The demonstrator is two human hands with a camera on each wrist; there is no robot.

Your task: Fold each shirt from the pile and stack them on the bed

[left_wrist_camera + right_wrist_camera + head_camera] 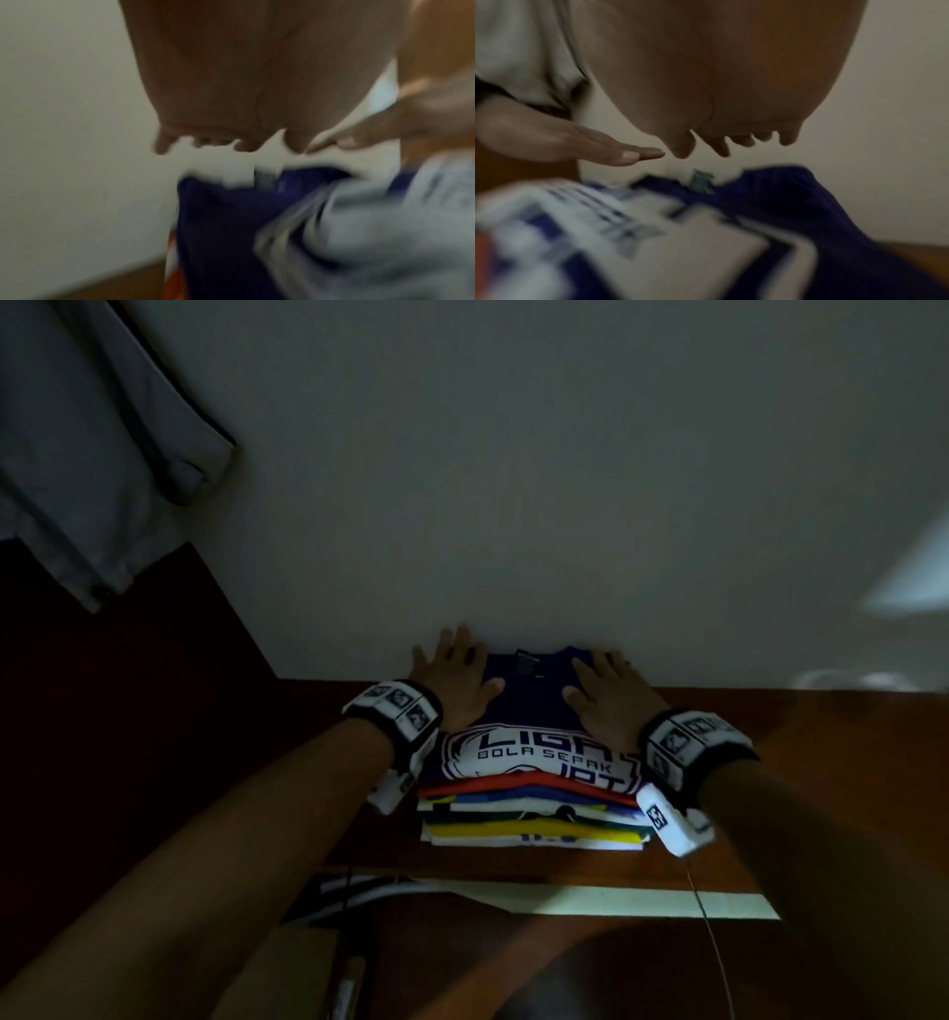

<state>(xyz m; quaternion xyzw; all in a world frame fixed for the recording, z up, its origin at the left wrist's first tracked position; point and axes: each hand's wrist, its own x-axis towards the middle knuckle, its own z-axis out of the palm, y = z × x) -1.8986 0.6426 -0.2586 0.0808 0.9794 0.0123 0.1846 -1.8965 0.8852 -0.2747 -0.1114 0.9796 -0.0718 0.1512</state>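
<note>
pressing flat: left hand (458, 677) and right hand (608, 698), fingers spread, palms down on folded navy shirt with white print (539, 742). shirt tops multicoloured stack of folded shirts (534, 819) on brown wooden surface (801, 762), against white wall (513, 480). likely squaring, smoothing stack.

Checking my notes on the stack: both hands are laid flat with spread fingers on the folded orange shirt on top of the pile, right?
Not quite: the top shirt is dark blue with white lettering, as the head view shows. The orange shirt lies directly beneath it. The rest holds: the left hand and right hand lie flat on it, fingers spread.
</note>
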